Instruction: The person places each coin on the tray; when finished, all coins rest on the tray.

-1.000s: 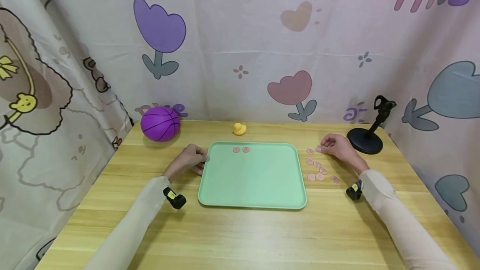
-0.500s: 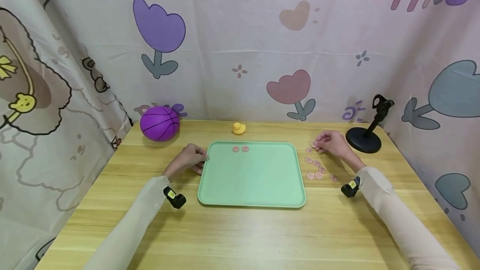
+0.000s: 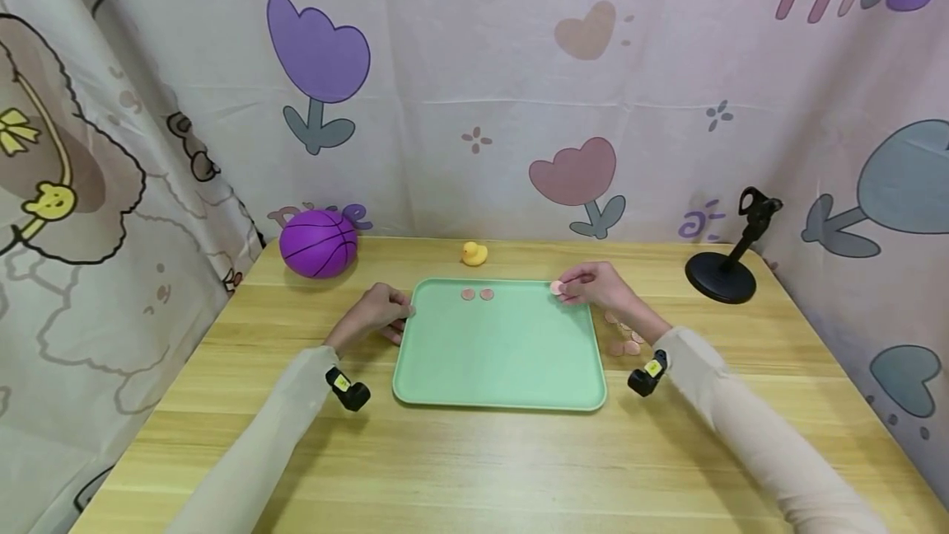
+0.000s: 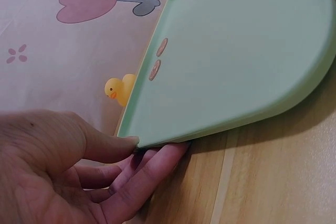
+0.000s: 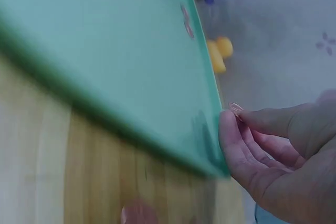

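A pale green tray (image 3: 504,353) lies in the middle of the wooden table. My left hand (image 3: 376,311) pinches its far left corner, thumb (image 4: 123,146) on the rim and fingers curled below. Between thumb and fingertips my right hand (image 3: 602,287) holds a copper-coloured coin (image 3: 556,288), over the tray's far right corner. Two similar coins (image 3: 478,294) lie side by side inside the tray along its far edge. Several more coins (image 3: 632,348) rest on the table right of the tray, partly hidden by my right forearm.
Behind the tray sits a small yellow rubber duck (image 3: 474,254). A purple basketball-patterned ball (image 3: 319,244) is at the back left, and a black stand (image 3: 722,274) at the back right. A printed curtain (image 3: 445,48) hangs behind the table.
My right hand has picked up a coin from the table and carried it left, over the tray's far right corner. The left hand keeps its place at the tray's corner.
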The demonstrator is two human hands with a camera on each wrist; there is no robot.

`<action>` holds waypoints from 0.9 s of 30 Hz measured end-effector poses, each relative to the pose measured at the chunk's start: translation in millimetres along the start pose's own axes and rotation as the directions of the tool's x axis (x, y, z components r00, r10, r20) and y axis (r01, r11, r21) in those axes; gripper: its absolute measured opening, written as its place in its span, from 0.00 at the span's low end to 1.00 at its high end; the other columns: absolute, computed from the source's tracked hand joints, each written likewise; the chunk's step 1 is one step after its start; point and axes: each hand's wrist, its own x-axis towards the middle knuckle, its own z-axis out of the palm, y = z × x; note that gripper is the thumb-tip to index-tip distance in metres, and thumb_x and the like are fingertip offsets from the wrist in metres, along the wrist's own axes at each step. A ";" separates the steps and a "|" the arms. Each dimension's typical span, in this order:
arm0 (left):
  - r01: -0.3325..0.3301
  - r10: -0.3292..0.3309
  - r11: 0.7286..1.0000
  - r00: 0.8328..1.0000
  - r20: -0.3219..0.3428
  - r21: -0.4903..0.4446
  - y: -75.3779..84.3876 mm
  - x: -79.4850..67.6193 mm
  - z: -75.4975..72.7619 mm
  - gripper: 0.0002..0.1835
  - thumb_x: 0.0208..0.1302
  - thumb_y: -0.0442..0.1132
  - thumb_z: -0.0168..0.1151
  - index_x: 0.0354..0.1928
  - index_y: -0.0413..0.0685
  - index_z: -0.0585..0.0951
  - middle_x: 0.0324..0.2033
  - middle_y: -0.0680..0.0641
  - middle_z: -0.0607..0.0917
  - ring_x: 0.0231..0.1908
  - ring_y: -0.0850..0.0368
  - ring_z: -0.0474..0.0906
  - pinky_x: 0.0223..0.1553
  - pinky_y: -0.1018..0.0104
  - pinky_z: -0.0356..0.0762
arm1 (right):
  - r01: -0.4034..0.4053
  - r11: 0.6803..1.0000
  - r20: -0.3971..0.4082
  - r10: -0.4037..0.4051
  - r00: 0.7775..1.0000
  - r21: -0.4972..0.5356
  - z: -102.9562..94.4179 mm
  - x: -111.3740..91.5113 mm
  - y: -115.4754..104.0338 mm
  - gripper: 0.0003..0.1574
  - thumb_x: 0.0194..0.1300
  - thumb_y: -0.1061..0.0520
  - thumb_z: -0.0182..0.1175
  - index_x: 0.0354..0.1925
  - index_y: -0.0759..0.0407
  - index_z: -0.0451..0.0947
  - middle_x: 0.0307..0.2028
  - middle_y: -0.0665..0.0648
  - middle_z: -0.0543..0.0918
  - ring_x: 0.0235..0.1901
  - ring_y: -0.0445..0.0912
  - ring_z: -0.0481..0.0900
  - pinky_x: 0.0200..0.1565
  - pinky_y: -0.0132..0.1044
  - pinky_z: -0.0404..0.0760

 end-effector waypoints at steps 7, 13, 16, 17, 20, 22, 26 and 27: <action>-0.003 0.003 1.000 1.000 0.001 0.006 0.0 -0.1 0.0 0.08 0.77 0.30 0.56 0.43 0.29 0.80 0.29 0.44 0.80 0.29 0.56 0.78 0.30 0.64 0.91 | -0.013 0.999 0.057 0.011 0.998 0.034 36.9 11.4 -12.4 0.15 0.71 0.70 0.64 0.53 0.79 0.80 0.45 0.73 0.88 0.38 0.52 0.92 0.48 0.46 0.92; 0.002 -0.002 1.000 1.000 -0.005 0.017 0.4 1.0 0.4 0.08 0.77 0.30 0.56 0.44 0.29 0.81 0.29 0.44 0.80 0.28 0.57 0.78 0.30 0.65 0.91 | -0.068 0.991 0.093 0.057 0.994 0.113 71.0 19.8 -19.2 0.13 0.69 0.72 0.65 0.50 0.79 0.81 0.41 0.71 0.90 0.32 0.48 0.91 0.45 0.43 0.93; 0.002 -0.002 1.000 1.000 -0.006 0.018 0.0 1.6 0.1 0.08 0.77 0.30 0.56 0.43 0.29 0.81 0.29 0.44 0.80 0.28 0.57 0.79 0.29 0.65 0.91 | -0.094 0.986 0.106 0.080 0.991 0.139 89.0 24.9 -21.4 0.11 0.68 0.72 0.66 0.48 0.79 0.81 0.39 0.69 0.90 0.30 0.46 0.90 0.43 0.41 0.93; 0.002 -0.002 1.000 1.000 -0.005 0.016 -0.1 1.7 0.0 0.08 0.77 0.30 0.56 0.43 0.29 0.81 0.29 0.44 0.80 0.28 0.57 0.79 0.29 0.64 0.91 | -0.095 0.986 0.109 0.080 0.991 0.139 94.8 26.8 -21.7 0.11 0.68 0.71 0.66 0.47 0.78 0.82 0.39 0.69 0.90 0.29 0.46 0.90 0.42 0.41 0.93; 0.002 -0.002 1.000 1.000 0.003 0.013 0.0 1.2 -0.5 0.09 0.77 0.30 0.56 0.43 0.28 0.81 0.29 0.44 0.80 0.28 0.56 0.79 0.30 0.64 0.91 | -0.082 0.991 0.104 0.071 0.992 0.104 110.6 31.5 -23.8 0.09 0.67 0.70 0.68 0.45 0.76 0.83 0.39 0.67 0.91 0.28 0.45 0.89 0.40 0.39 0.93; 0.008 -0.008 1.000 1.000 0.004 0.010 0.0 1.4 -0.6 0.08 0.77 0.30 0.56 0.43 0.29 0.81 0.29 0.44 0.81 0.28 0.56 0.79 0.30 0.64 0.91 | -0.067 0.995 0.089 0.061 0.994 0.072 119.3 34.4 -24.7 0.08 0.66 0.69 0.69 0.42 0.75 0.85 0.38 0.67 0.91 0.27 0.44 0.88 0.37 0.37 0.93; 0.013 -0.013 1.000 1.000 -0.002 0.017 -0.3 1.8 -0.7 0.09 0.77 0.30 0.57 0.44 0.28 0.81 0.29 0.43 0.81 0.28 0.56 0.79 0.29 0.64 0.91 | -0.015 1.000 0.062 0.016 0.998 -0.016 132.4 36.8 -28.2 0.06 0.67 0.68 0.69 0.39 0.74 0.85 0.36 0.66 0.90 0.25 0.43 0.87 0.34 0.36 0.92; 0.015 -0.015 1.000 1.000 -0.004 0.016 -0.5 2.4 -0.7 0.09 0.77 0.30 0.57 0.44 0.28 0.81 0.29 0.44 0.81 0.28 0.56 0.79 0.29 0.64 0.91 | -0.003 0.999 0.057 0.005 0.998 -0.037 134.6 37.1 -28.9 0.05 0.67 0.68 0.69 0.38 0.73 0.85 0.35 0.66 0.90 0.25 0.43 0.87 0.33 0.36 0.92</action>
